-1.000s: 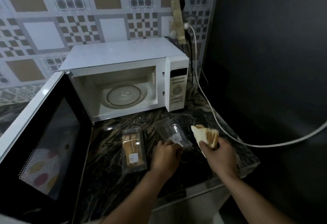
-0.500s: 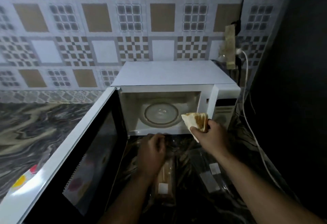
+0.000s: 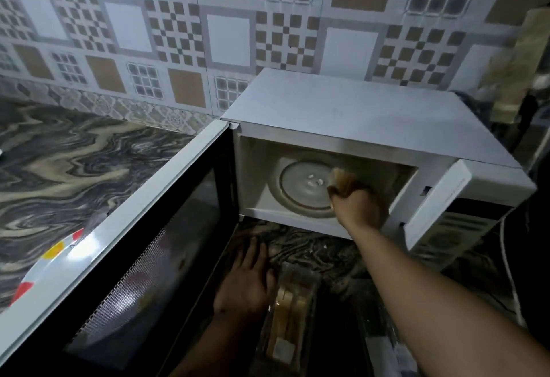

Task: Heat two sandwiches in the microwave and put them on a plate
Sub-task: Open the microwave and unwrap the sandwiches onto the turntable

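Patterned tiles are filling the top of the frame, and marbled counter [image 3: 68, 168] is running along the left; the microwave [image 3: 357, 121] is sitting right of centre with its door [image 3: 143, 257] swung wide toward the lower left; you are reaching your right hand [image 3: 357, 204] into the cavity, fingers wrapped around a sandwich [image 3: 342, 181] that is hovering at the right edge of the turntable [image 3: 300, 187]; whether it is touching the glass yet, you cannot tell; the turntable's bare middle is lying just left of that hand, so the set-down is probably calling for a short shift leftward; your left hand [image 3: 247, 281] is resting flat and empty on the counter at lower centre, fingers spread toward the oven; the second sandwich [image 3: 290, 317], in its clear pack, is lying just right of it, long axis running up the frame, so the left hand is the nearer one; a plate [image 3: 44, 263] is peeking out at the left edge behind the door.
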